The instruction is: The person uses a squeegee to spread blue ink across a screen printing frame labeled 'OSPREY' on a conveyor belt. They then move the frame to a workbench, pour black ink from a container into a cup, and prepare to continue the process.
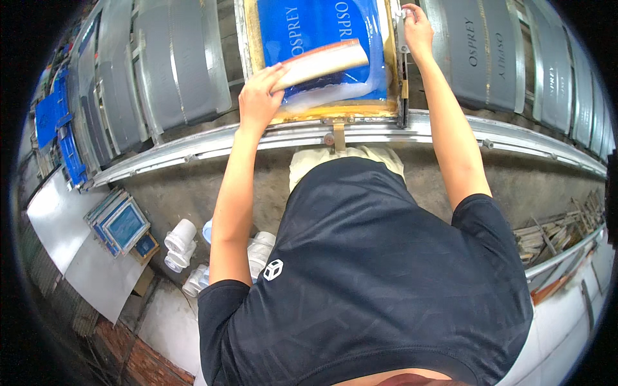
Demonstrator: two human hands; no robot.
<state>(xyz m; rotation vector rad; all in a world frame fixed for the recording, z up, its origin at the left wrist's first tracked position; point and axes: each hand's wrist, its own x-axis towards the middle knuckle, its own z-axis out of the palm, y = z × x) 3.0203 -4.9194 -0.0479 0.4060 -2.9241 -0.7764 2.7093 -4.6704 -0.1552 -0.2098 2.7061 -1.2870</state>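
Observation:
My left hand (257, 100) is closed around the left end of a squeegee (325, 63), which has a pale wooden handle and a reddish edge. The squeegee lies slantwise over a blue printing screen (275, 29) with pale lettering. Whitish wet ink (335, 91) is smeared across the screen's near part and up its right side. Yellowed tape covers the screen frame (302, 114). At the frame's far right side, my right hand (418, 32) is closed on a metal side bar (402, 38); the fingertips are small, and the exact grip is hard to see.
Grey printed panels (180, 64) on metal supports stretch to the left, with more grey panels (476, 58) to the right. A metal rail (438, 128) runs along the near edge. Spare screens (125, 225), white tubs (180, 238) and wooden strips (560, 235) stand lower down.

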